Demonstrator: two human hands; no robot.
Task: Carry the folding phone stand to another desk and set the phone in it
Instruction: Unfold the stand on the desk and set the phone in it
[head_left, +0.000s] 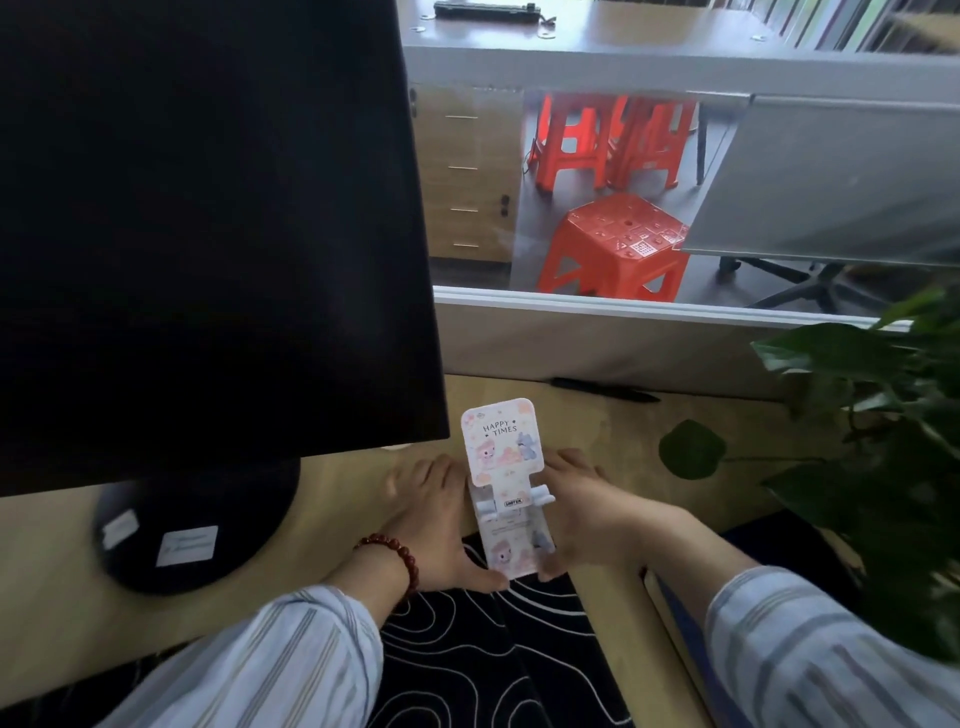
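A white folding phone stand (503, 452) with pastel cartoon prints and the words "HAPPY TIMES" stands unfolded on the wooden desk (613, 431), its back plate tilted up and its base reaching onto a black mat. My left hand (434, 525), with a red bead bracelet on the wrist, presses against the stand's left side. My right hand (582, 514) grips the right side, thumb at the base's front corner. No phone is in view.
A large black monitor (208, 234) on a round base (192, 530) fills the left. A leafy green plant (883, 457) crowds the right. A black pen (602, 389) lies by the desk partition. Beyond the glass stand red plastic stools (613, 244) and another desk (623, 31).
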